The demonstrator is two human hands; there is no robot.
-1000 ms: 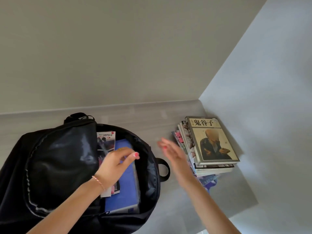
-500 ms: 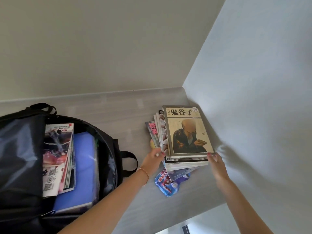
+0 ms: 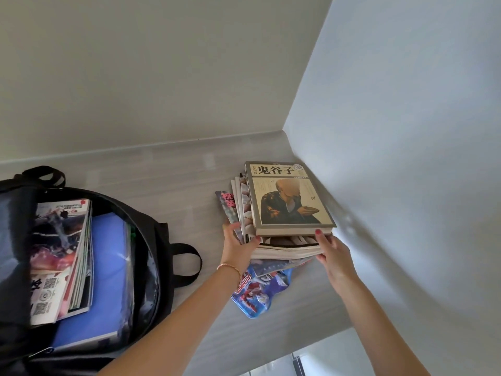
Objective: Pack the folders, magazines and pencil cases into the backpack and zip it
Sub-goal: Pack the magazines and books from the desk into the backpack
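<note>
Magazines [image 3: 282,241] stacked near the table [image 3: 173,169] corner, thick book [image 3: 287,196] on top, pencil case [image 3: 257,291] pinned beneath — probably why both hands go in together. Left hand [image 3: 237,246] curled at the stack's near-left corner, right hand [image 3: 332,253] gripping its near-right edge, thumb on the book. Both forearms stretched forward. Backpack [image 3: 160,256] lying unzipped at left — magazines and blue folder [image 3: 108,270] already inside.

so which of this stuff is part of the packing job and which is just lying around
Job: backpack, magazines and blue folder inside it, book stack, pencil case, left hand, right hand.
Lying about: nothing except the table.
</note>
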